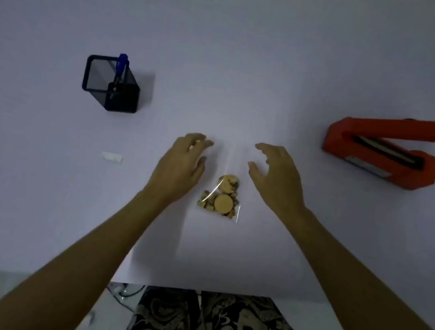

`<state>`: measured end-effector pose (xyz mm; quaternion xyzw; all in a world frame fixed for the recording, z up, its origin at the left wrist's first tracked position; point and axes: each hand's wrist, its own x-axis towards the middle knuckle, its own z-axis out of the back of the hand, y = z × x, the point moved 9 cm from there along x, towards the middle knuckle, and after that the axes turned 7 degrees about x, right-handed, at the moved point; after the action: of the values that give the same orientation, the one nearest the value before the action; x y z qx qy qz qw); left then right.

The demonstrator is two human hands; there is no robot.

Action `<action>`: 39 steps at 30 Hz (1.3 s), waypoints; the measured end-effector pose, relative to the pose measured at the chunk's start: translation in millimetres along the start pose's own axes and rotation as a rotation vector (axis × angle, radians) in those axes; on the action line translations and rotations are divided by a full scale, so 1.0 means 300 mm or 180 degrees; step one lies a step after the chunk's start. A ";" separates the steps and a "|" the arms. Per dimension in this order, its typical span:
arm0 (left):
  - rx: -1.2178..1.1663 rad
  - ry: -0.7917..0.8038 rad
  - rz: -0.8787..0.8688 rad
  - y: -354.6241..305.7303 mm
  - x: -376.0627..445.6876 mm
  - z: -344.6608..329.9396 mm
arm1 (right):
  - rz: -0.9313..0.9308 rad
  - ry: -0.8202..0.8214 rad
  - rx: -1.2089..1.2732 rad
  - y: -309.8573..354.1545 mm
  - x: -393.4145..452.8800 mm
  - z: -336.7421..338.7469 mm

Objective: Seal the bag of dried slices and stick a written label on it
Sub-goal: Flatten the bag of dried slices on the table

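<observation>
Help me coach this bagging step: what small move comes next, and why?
Probably pinch the bag's open top edge with both hands: left hand and right hand flank it, holding nothing, and the orange sealer waits to the right.

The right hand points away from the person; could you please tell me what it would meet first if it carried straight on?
Probably nothing: beyond the right hand only bare white table shows. The orange heat sealer lies off to its right and the clear bag to its left, though the hand's height is unclear.
</observation>
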<state>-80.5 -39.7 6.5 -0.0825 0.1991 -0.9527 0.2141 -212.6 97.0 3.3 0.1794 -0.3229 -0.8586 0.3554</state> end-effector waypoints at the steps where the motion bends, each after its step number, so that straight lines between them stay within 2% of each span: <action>1: 0.0012 0.0074 0.0030 -0.005 -0.023 -0.036 | -0.0081 0.0025 0.0099 -0.017 -0.013 -0.021; 4: 0.0148 0.0037 -0.0259 -0.042 -0.088 -0.117 | -0.0260 0.0222 0.0184 -0.055 -0.050 -0.092; 7: 0.0259 -0.0023 -0.0407 -0.049 -0.101 -0.167 | -0.0326 0.0205 0.0233 -0.078 -0.040 -0.127; 12: 0.0447 -0.0013 -0.0318 -0.019 -0.102 -0.219 | -0.0542 0.0169 0.0575 -0.094 0.001 -0.154; 17: 0.0439 -0.0028 0.0008 -0.017 -0.102 -0.236 | -0.0716 0.0193 0.0889 -0.120 0.064 -0.154; 22: 0.0360 -0.0179 0.0186 -0.046 -0.086 -0.234 | -0.1113 0.0173 0.1796 -0.170 0.092 -0.133; 26: 0.0329 -0.0413 0.0122 -0.081 -0.075 -0.224 | -0.1206 0.0503 0.2267 -0.168 0.105 -0.169; 31: 0.0062 -0.0490 0.0178 -0.058 -0.086 -0.230 | -0.1751 0.0806 0.3329 -0.138 0.103 -0.205; 36: 0.0135 -0.0474 0.0061 -0.055 -0.084 -0.229 | -0.1658 0.0778 0.3187 -0.127 0.127 -0.217; 39: 0.0349 -0.0214 0.0001 -0.039 -0.076 -0.256 | -0.1395 0.0643 0.2912 -0.129 0.143 -0.206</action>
<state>-83.1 6.5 -60.1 -0.1025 0.1393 -0.9589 0.2251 -227.7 60.4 -71.6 0.4620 -0.5842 -0.6622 0.0818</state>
